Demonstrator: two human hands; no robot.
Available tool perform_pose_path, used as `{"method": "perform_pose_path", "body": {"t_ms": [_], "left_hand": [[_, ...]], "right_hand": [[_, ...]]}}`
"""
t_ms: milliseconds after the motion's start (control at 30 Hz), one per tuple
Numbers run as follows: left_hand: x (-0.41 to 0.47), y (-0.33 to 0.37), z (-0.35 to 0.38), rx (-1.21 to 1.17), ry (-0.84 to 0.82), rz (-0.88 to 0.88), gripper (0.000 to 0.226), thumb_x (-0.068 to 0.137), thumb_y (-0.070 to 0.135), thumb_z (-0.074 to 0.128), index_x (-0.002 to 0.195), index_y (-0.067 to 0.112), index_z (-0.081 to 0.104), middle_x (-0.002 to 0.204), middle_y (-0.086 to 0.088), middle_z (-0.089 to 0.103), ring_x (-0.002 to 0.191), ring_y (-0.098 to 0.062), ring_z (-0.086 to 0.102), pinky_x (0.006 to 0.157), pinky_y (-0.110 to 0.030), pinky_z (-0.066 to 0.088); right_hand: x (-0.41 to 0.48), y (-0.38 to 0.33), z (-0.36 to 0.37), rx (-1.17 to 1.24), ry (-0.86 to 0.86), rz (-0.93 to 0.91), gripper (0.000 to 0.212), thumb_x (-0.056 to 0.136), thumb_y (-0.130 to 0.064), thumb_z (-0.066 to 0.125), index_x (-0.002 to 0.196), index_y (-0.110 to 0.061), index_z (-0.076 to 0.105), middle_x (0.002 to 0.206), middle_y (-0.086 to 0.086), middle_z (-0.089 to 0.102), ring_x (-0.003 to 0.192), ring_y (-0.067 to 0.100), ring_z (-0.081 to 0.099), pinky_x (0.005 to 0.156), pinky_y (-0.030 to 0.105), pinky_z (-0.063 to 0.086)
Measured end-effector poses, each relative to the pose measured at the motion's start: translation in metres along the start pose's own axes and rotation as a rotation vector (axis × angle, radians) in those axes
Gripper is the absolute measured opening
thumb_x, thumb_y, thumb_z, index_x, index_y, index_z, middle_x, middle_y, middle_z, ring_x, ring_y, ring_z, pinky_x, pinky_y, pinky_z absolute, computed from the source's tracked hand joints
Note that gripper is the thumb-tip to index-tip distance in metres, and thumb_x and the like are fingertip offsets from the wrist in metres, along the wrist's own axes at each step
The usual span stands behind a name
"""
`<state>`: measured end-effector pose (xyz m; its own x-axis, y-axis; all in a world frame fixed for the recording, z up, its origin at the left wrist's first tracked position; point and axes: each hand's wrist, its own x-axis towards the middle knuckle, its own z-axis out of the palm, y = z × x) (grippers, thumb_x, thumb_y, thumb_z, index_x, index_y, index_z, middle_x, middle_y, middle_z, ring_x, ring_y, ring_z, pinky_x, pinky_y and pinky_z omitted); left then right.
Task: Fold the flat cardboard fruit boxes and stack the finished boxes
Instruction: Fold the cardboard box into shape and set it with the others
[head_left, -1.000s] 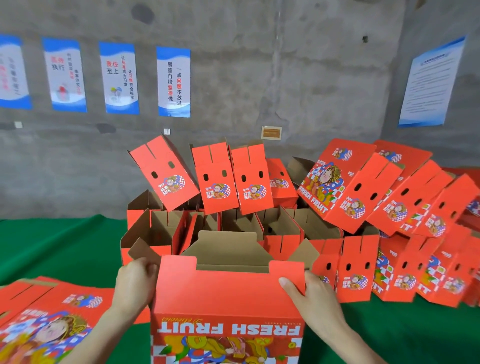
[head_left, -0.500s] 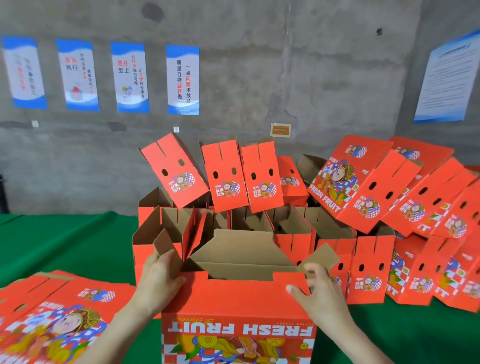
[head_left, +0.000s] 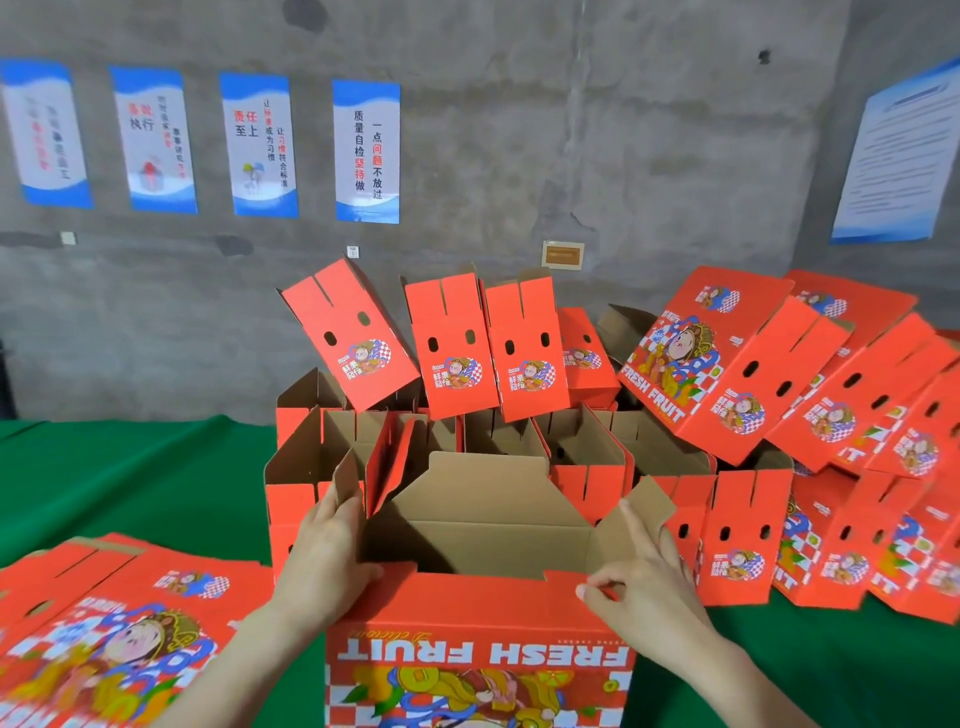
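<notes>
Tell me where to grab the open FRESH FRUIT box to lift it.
Probably the open box by its short end walls just under the rim, left hand from the left, right hand from the right: the top is open and both end flaps stick up.

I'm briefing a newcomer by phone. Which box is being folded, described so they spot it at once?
On the green table, before the pile of finished boxes, stands the nearest box. Only it has the left hand and right hand on its open top flaps, and FRESH FRUIT upside down.
</notes>
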<state>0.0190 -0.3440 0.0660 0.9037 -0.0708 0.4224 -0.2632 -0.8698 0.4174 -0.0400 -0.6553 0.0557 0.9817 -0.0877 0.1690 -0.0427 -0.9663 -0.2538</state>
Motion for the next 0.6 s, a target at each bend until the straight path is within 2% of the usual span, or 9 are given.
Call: {"method": "perform_pose_path", "body": {"t_ms": [67,133,200,233,267,333,433,533,600], "left_hand": [[0.000,0.001,0.004,-0.058,0.003,0.040,0.079,0.066,0.013,0.080,0.137,0.008,0.045,0.153,-0.007,0.028,0.133,-0.026,0.041,0.104,-0.032,0.040],[0.002,0.002,0.006,-0.075,0.010,0.057,0.083,0.069,0.013,0.078,0.141,0.007,0.039,0.158,-0.004,0.016,0.136,-0.023,0.039,0.104,-0.029,0.039],[0.002,0.001,0.008,-0.080,0.014,0.060,0.082,0.070,0.013,0.078,0.141,0.006,0.039,0.159,-0.004,0.013,0.136,-0.023,0.039,0.105,-0.028,0.038],[0.002,0.002,0.008,-0.066,0.014,0.064,0.082,0.070,0.013,0.078,0.141,0.006,0.039,0.159,-0.005,0.013,0.136,-0.023,0.039,0.105,-0.028,0.037],[0.002,0.002,0.008,-0.050,0.012,0.072,0.082,0.071,0.012,0.078,0.142,0.005,0.037,0.160,-0.005,0.010,0.136,-0.023,0.039,0.105,-0.027,0.037],[0.002,0.002,0.008,-0.040,0.005,0.121,0.087,0.073,0.009,0.077,0.146,0.006,0.030,0.160,-0.002,0.001,0.137,-0.024,0.038,0.105,-0.027,0.036],[-0.002,0.001,0.006,-0.064,-0.028,0.264,0.100,0.077,0.004,0.071,0.152,0.025,0.008,0.158,0.007,-0.001,0.141,-0.022,0.031,0.111,-0.027,0.030],[-0.006,0.001,0.002,-0.219,-0.218,0.347,0.101,0.085,0.022,0.069,0.146,0.048,-0.007,0.150,0.013,0.030,0.137,-0.004,0.031,0.113,-0.022,0.026],[-0.005,0.001,0.004,-0.352,-0.321,0.295,0.079,0.092,0.039,0.056,0.147,0.051,0.000,0.137,0.017,0.048,0.126,0.006,0.042,0.108,-0.018,0.031]], "right_hand": [[0.003,-0.004,-0.003,-0.247,0.106,-0.050,0.033,0.088,-0.062,0.048,0.097,-0.038,0.068,0.148,-0.006,-0.041,0.135,0.037,-0.040,0.105,0.060,-0.026],[0.007,-0.015,-0.008,-0.436,0.244,-0.194,0.041,0.087,-0.047,0.057,0.125,-0.029,0.057,0.146,0.006,-0.045,0.129,0.037,-0.047,0.097,0.059,-0.036],[0.015,-0.026,-0.008,-0.430,0.180,-0.353,0.062,0.084,-0.011,0.059,0.142,-0.019,0.040,0.151,0.008,-0.037,0.133,0.032,-0.043,0.105,0.050,-0.033],[0.018,-0.032,-0.008,-0.346,0.068,-0.374,0.071,0.084,0.000,0.054,0.148,-0.019,0.030,0.156,0.006,-0.029,0.139,0.027,-0.035,0.112,0.044,-0.023],[0.022,-0.039,-0.009,-0.239,-0.050,-0.357,0.074,0.087,0.000,0.050,0.152,-0.022,0.020,0.159,0.002,-0.021,0.144,0.022,-0.025,0.118,0.040,-0.010],[0.031,-0.046,-0.007,-0.111,-0.189,-0.319,0.072,0.097,-0.026,0.048,0.154,-0.027,0.004,0.159,-0.004,-0.020,0.146,0.019,-0.018,0.119,0.043,0.003],[0.046,-0.042,-0.001,-0.126,-0.283,-0.233,0.090,0.090,-0.064,0.042,0.152,-0.028,-0.012,0.154,-0.008,-0.032,0.143,0.024,-0.028,0.117,0.050,-0.004],[0.057,-0.035,0.003,-0.101,-0.328,-0.188,0.101,0.083,-0.075,0.041,0.152,-0.026,-0.015,0.154,-0.010,-0.031,0.144,0.023,-0.025,0.117,0.050,-0.002],[0.059,-0.034,0.004,-0.090,-0.340,-0.183,0.104,0.080,-0.077,0.043,0.152,-0.026,-0.013,0.154,-0.012,-0.031,0.144,0.022,-0.025,0.117,0.050,0.000]]}}
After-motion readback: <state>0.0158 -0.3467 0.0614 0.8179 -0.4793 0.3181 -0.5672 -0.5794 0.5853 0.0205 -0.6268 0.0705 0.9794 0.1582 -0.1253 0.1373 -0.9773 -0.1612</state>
